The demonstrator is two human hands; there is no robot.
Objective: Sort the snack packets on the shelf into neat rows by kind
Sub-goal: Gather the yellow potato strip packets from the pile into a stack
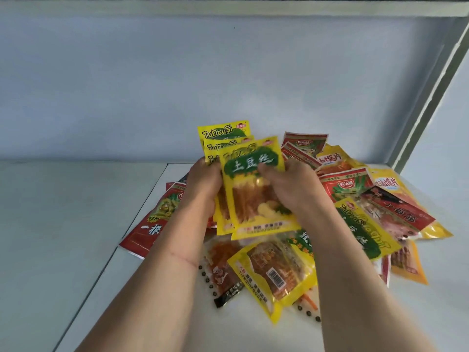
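hands at mid-shelf, gathering one kind. left hand [205,182] grips a fanned stack of yellow tudousi packets [250,184] from its left edge, fingers curled behind it and mostly hidden. right hand [291,189] holds the front packet's right edge, thumb [266,171] pressed on the green label, other fingers behind the pkt, not visible. stack is raised above the mixed pile [342,199], which lies under and to the right of the fingers on the white shelf [76,212]. one more tudousi packet [363,229] lies face up just right of the right wrist; red packets [345,185] sit beyond the right knuckles, another red packet [152,219] left of the left wrist.

step in hand (judged): squaring the stack. do it well by tapping the btm edges level, all labels facing one way, w/ thumbs kept light so the slick film does not slide out. bare shelf left of the left fingers looks suited for the first row.
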